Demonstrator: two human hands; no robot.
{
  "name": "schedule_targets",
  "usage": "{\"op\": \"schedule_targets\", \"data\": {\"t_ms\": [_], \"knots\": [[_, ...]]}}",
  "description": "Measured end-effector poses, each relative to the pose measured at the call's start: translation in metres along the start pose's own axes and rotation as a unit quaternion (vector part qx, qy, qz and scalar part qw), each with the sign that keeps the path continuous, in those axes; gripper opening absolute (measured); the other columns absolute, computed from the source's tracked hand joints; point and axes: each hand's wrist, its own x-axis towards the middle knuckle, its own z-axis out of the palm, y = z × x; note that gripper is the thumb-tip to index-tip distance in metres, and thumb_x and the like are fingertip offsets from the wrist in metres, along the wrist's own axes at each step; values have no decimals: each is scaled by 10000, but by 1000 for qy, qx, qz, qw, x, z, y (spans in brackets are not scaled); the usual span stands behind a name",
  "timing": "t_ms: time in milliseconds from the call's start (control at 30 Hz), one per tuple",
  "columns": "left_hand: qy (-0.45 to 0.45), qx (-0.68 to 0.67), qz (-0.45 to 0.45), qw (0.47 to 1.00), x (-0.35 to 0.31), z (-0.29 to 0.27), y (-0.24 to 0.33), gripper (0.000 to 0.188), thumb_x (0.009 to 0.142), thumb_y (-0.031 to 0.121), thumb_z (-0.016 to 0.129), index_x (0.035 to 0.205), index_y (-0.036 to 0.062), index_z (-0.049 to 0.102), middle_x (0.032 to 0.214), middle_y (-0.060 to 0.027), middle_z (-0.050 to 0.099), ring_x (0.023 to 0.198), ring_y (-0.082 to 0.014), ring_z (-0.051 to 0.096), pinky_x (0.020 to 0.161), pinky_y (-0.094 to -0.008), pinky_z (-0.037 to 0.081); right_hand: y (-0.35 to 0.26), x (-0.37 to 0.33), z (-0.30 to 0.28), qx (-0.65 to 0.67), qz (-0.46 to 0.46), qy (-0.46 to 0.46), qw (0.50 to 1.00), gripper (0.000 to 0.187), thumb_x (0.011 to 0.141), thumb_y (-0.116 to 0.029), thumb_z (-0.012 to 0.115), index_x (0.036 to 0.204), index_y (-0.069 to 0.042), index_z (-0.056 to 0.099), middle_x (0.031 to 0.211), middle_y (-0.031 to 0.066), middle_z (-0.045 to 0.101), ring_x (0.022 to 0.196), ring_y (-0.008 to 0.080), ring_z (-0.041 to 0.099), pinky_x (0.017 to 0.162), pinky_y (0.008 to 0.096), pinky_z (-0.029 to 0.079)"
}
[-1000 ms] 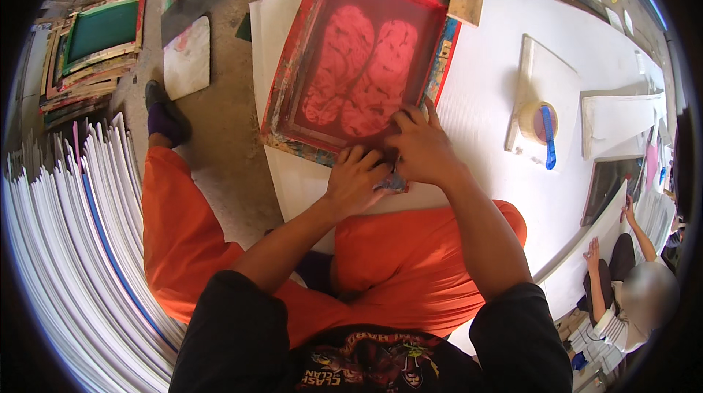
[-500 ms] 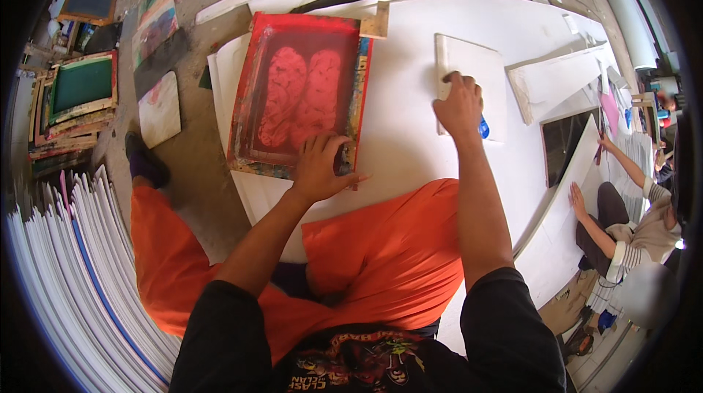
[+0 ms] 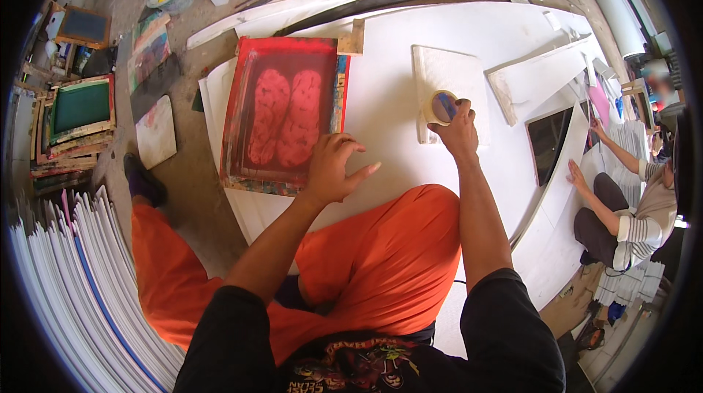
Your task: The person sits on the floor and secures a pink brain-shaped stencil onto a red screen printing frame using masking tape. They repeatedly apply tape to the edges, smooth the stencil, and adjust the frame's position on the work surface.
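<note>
A roll of tape [image 3: 430, 110], pale-edged with blue showing in its middle, is in the fingers of my right hand [image 3: 460, 129]. It is over a white slab [image 3: 469, 78] on the white sheet; I cannot tell whether it touches the slab. My left hand [image 3: 335, 169] has its fingers apart and holds nothing. It is by the lower right corner of a red-edged printing screen [image 3: 238, 85], which bears two pink sole-shaped areas [image 3: 299, 115]. Whether the left fingers touch the frame is unclear.
A small wooden block [image 3: 353, 40] sits at the screen's upper right corner. White boards [image 3: 542, 74] and a dark panel [image 3: 548, 145] lie to the right, where another person's hands [image 3: 582, 177] are over a board. Stacked sheets [image 3: 95, 298] stand at left, below several frames [image 3: 82, 107].
My right hand has turned, and the tape roll now shows in its fingers. My left hand has drawn slightly right, away from the screen. The whole view has shifted a little.
</note>
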Motion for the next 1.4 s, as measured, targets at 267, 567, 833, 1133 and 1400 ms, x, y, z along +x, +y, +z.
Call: {"op": "schedule_targets", "data": {"t_ms": [267,567,833,1133,1400], "knots": [[-6,-25,-9,1000,3,7,-3,344,852,372,843,999,84,726,1104,-90,663,1096,-321,587,958,-457,474,31,12,18,19,21,48,998,559,927,-333,789,1315,-56,499,1264,254,606,1049,459,688,857,536,576],[25,-36,-35,998,10,32,-7,262,864,279,834,985,73,725,1035,-109,682,1033,-330,604,908,-454,472,12,-13,40,-53,-255,37,965,348,893,-339,805,1076,-77,668,1005,104,682,913,305,715,717,469,592],[31,-19,-32,999,35,68,2,272,885,275,813,1002,50,716,1011,-147,698,990,-365,637,891,-467,487,10,9,33,-56,-185,156,969,303,866,-275,828,1056,-64,723,1044,124,739,1168,313,627,986,474,497],[80,-253,-162,950,80,28,-26,401,1030,325,695,1231,-21,694,1158,-177,749,1052,-309,713,933,-392,542,-23,-20,18,259,-216,8,942,236,969,-109,728,1170,10,700,1127,174,696,1048,330,662,932,411,520],[27,-217,-59,974,96,-55,20,375,1130,268,512,1272,-42,667,1227,-200,679,1141,-326,648,973,-391,512,-75,-59,-3,316,-313,-93,891,159,982,-50,713,1128,1,672,1068,131,603,1007,275,589,936,361,481]]}}
